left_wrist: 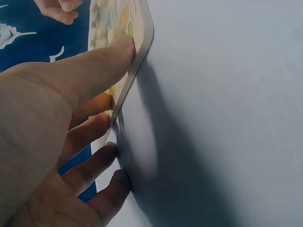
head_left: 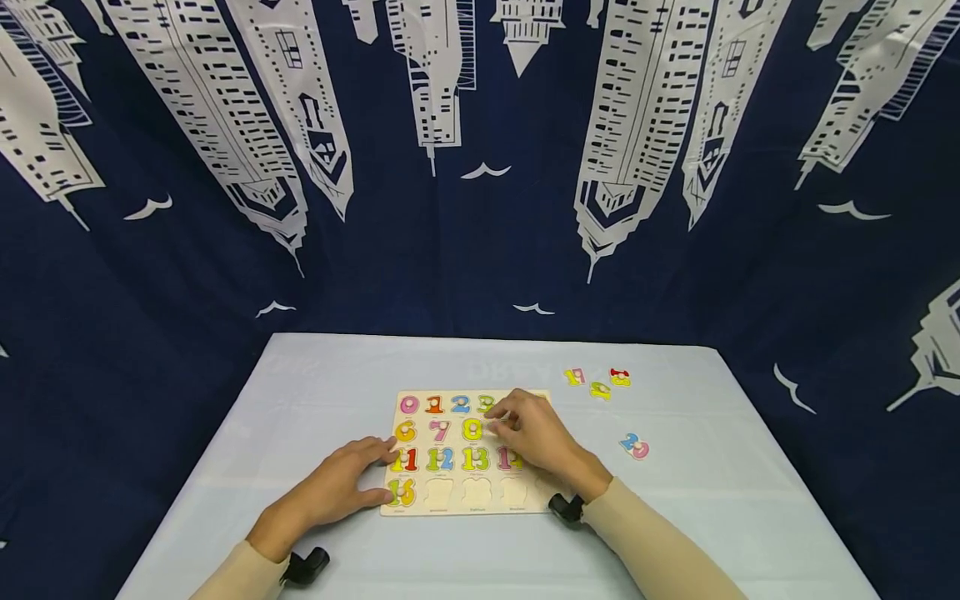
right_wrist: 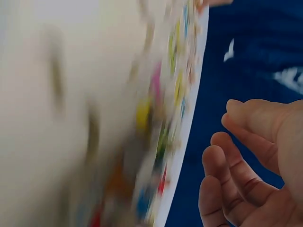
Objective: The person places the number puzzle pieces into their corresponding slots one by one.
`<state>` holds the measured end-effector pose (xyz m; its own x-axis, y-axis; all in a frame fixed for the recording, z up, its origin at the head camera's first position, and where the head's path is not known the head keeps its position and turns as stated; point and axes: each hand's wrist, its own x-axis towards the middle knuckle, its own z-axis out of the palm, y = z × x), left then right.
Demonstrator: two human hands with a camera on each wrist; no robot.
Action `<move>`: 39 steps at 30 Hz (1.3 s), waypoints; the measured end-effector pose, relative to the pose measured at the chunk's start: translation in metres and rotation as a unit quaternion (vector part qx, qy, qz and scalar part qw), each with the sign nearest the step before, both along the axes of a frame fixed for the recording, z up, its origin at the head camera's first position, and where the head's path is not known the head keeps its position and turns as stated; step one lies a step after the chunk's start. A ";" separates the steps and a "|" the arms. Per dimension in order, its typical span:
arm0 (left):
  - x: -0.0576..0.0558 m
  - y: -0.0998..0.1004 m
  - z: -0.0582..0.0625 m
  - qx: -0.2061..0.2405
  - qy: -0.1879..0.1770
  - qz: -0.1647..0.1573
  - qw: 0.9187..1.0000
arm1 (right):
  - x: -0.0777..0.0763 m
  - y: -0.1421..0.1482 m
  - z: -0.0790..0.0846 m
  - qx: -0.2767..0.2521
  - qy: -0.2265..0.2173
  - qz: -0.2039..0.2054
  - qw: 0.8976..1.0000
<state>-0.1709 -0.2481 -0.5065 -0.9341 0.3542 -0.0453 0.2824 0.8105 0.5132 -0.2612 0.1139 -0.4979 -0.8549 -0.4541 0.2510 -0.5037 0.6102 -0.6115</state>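
A wooden number puzzle board (head_left: 438, 511) lies on the table, with colourful number pieces set in its upper rows and a green-and-yellow 16 piece (head_left: 402, 492) in the bottom row. My left hand (head_left: 341, 483) rests at the board's left edge. In the left wrist view its thumb (left_wrist: 102, 64) presses on the face near a corner, the other fingers along the side. Over the board's right half hovers my right hand (head_left: 536, 429), its fingers loosely bent and nothing between them in the right wrist view. It hides part of the upper rows.
Right of the board lie several loose number pieces: a pink-and-yellow one (head_left: 574, 377), a yellow-green one (head_left: 600, 390), a red-and-yellow one (head_left: 620, 377), and nearer, a blue-and-pink 20 (head_left: 634, 446). A dark blue cloth (head_left: 450, 275) with white buildings hangs behind the white table (head_left: 330, 375).
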 end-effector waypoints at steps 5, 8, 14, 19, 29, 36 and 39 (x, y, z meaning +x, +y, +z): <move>0.000 0.000 -0.001 0.000 -0.006 0.006 1.000 | -0.028 0.037 0.005 0.010 0.014 -0.051 0.999; 0.000 -0.001 0.000 0.002 -0.010 0.010 1.000 | -0.044 0.057 0.006 0.019 0.023 -0.078 0.997; 0.003 -0.001 0.002 0.010 -0.018 0.010 1.000 | -0.073 0.093 -0.001 0.025 0.018 -0.114 0.993; 0.004 -0.001 0.001 0.009 -0.014 0.002 1.000 | -0.091 0.118 -0.011 0.018 -0.001 -0.144 0.989; 0.000 0.000 0.003 0.004 -0.015 -0.002 1.000 | -0.105 0.131 -0.021 0.029 -0.062 -0.170 0.983; 0.000 0.000 0.003 -0.001 -0.010 -0.010 1.000 | -0.110 0.130 -0.026 0.023 -0.057 -0.192 0.979; 0.000 -0.001 0.002 0.001 -0.012 -0.006 1.000 | -0.110 0.128 -0.026 0.025 -0.063 -0.206 0.976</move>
<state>-0.1706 -0.2487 -0.5049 -0.9287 0.3648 -0.0668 0.2792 0.8063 0.5215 -0.3711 0.2423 -0.5240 -0.9901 -0.0737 0.1191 -0.1319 0.7760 -0.6168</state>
